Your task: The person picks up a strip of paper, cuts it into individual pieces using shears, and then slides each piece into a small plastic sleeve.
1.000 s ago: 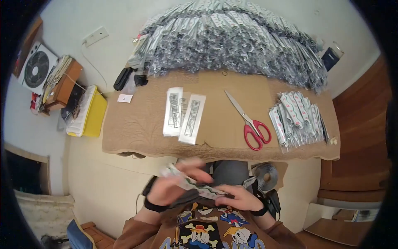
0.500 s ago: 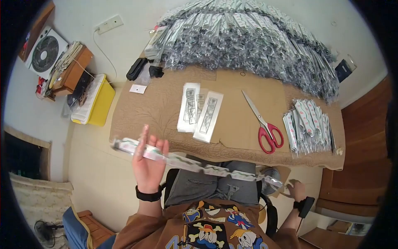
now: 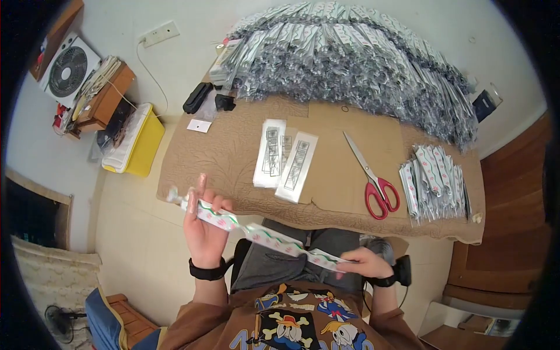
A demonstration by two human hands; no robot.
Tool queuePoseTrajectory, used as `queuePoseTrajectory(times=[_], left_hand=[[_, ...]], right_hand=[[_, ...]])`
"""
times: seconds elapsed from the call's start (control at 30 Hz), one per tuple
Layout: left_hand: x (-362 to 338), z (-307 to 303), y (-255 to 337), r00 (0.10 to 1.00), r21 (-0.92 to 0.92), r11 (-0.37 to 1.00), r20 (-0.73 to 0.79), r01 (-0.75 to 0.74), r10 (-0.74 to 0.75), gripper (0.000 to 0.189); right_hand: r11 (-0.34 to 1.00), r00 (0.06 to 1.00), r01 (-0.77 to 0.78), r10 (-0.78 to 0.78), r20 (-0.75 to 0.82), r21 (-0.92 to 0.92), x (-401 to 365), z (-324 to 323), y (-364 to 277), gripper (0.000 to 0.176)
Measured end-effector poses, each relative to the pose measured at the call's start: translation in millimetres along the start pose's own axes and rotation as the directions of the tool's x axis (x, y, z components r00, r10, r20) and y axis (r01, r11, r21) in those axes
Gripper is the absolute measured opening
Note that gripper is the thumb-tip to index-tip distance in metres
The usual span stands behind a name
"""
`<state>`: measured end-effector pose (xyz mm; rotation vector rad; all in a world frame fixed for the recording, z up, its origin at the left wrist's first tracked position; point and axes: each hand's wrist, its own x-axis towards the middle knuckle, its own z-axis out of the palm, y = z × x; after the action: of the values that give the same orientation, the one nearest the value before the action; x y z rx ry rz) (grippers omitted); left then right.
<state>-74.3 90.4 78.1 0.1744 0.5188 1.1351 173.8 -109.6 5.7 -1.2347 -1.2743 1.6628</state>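
Observation:
A long strip of joined white packets [image 3: 268,239] with green wavy lines and pink prints stretches across my lap, just off the table's front edge. My left hand [image 3: 205,233] holds its upper left part between the fingers, palm up. A loose clear end sticks out past those fingers. At the lower right, my right hand [image 3: 370,263] is closed around the other part of the strip. Red-handled scissors [image 3: 376,184] lie partly open on the table. To their right sits a small pile of similar packets [image 3: 434,181].
White printed sleeves [image 3: 297,169] lie mid-table on a cardboard sheet [image 3: 335,146]. A huge heap of packets [image 3: 350,64] fills the back. A black case [image 3: 198,98] and a white card [image 3: 199,125] lie at the left. A yellow bin [image 3: 144,143] stands on the floor.
My right hand has come in from the far lower right to my lap, holding the strip. The strip now sags less flat and shows its print clearly. My left hand has barely shifted.

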Motion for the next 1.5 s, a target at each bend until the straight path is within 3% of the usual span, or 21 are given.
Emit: queuePoseTrajectory(times=[0.07, 0.1, 0.13, 0.2, 0.27, 0.33, 0.43, 0.53, 0.63, 0.73, 0.83, 0.9, 0.97, 1.03, 1.17, 1.2, 1.23, 1.27, 1.3, 1.4, 1.5], left_hand=[[14, -31, 4, 0.924, -0.025, 0.997, 0.378, 0.072, -0.057, 0.044], [14, -33, -2, 0.923, -0.027, 0.996, 0.378, 0.080, -0.064, 0.044], [12, -30, -15, 0.914, 0.030, 0.994, 0.391, 0.104, -0.107, 0.047], [6, -20, -48, 0.887, 0.146, 0.977, 0.415, 0.152, -0.200, 0.052], [-12, -3, -83, 0.904, 0.196, 0.970, 0.373, 0.142, -0.207, 0.050], [-29, 8, -106, 0.921, 0.248, 0.961, 0.332, 0.122, -0.203, 0.048], [-33, 10, -115, 0.941, 0.458, 0.886, 0.266, 0.069, -0.211, 0.048], [-21, -11, -105, 0.864, 0.624, 0.776, 0.336, 0.095, -0.376, 0.047], [-9, 8, -62, 0.931, 0.430, 0.901, 0.347, -0.054, -0.110, 0.045], [-5, 26, -20, 0.965, 0.248, 0.966, 0.261, -0.071, 0.003, 0.048], [1, 16, -30, 0.931, 0.099, 0.993, 0.352, 0.068, -0.099, 0.054], [3, 3, -59, 0.820, 0.041, 0.960, 0.512, 0.276, -0.258, 0.059], [-17, 6, -96, 0.914, 0.168, 0.972, 0.344, 0.165, -0.214, 0.059], [-32, 4, -116, 0.940, 0.453, 0.885, 0.247, 0.104, -0.236, 0.053], [-30, -4, -109, 0.853, 0.733, 0.669, 0.266, 0.124, -0.450, 0.044], [-23, -4, -101, 0.865, 0.675, 0.737, 0.378, -0.013, -0.331, 0.042], [-12, -3, -91, 0.854, 0.601, 0.785, 0.479, -0.150, -0.204, 0.040], [-11, 13, -76, 0.912, 0.570, 0.799, 0.405, -0.191, -0.070, 0.040], [-13, 28, -59, 0.945, 0.540, 0.807, 0.320, -0.239, 0.066, 0.040], [4, 14, -15, 0.931, 0.281, 0.940, 0.356, -0.195, 0.087, 0.049], [23, -1, -20, 0.748, 0.002, 0.992, 0.657, 0.128, -0.098, 0.059]], right_hand=[[0.993, 0.998, -0.059, 0.056, -0.034, -0.100, -22, -9, -19, 0.022], [0.993, 0.997, -0.065, 0.061, -0.041, -0.099, -23, -9, -24, 0.022], [0.979, 0.979, 0.204, -0.204, -0.023, 0.025, -22, -8, -29, 0.023], [0.698, 0.735, 0.670, -0.672, -0.091, 0.252, -19, -3, -40, 0.024], [0.833, 0.847, 0.528, -0.501, -0.179, 0.166, -10, 9, -57, 0.026], [0.956, 0.980, 0.053, 0.005, -0.199, 0.289, 15, 23, -82, 0.026], [0.934, 0.978, -0.012, 0.085, -0.190, 0.356, 44, 30, -43, 0.024], [0.979, 0.982, 0.075, -0.040, -0.182, 0.189, 27, 27, -33, 0.024], [0.968, 1.000, 0.017, -0.013, 0.017, -0.250, -10, -5, -28, 0.024], [0.968, 0.999, 0.004, 0.009, 0.053, -0.252, -38, -22, -26, 0.022], [0.742, 0.764, 0.625, -0.645, 0.008, 0.243, -37, -19, -54, 0.022], [0.731, 0.759, 0.636, -0.650, -0.031, 0.247, -23, -11, -49, 0.023], [0.946, 0.989, 0.132, -0.105, -0.108, 0.295, 0, 9, -86, 0.025], [0.921, 0.991, -0.051, 0.095, -0.095, 0.387, 29, 19, -74, 0.028], [0.913, 0.996, 0.005, 0.031, -0.081, 0.409, 33, 25, -45, 0.024], [0.912, 0.996, 0.002, 0.034, -0.081, 0.411, 30, 20, -38, 0.024], [0.980, 0.989, 0.150, -0.147, -0.036, 0.131, 18, 10, -30, 0.024], [0.941, 0.952, 0.306, -0.301, 0.058, -0.147, 5, 0, -25, 0.023], [0.959, 0.974, 0.222, -0.208, 0.094, -0.179, -11, -9, -23, 0.023], [0.978, 0.982, 0.157, -0.138, 0.132, -0.141, -49, -33, -22, 0.022], [0.962, 0.959, 0.270, -0.273, 0.081, 0.043, -47, -25, -35, 0.021]])
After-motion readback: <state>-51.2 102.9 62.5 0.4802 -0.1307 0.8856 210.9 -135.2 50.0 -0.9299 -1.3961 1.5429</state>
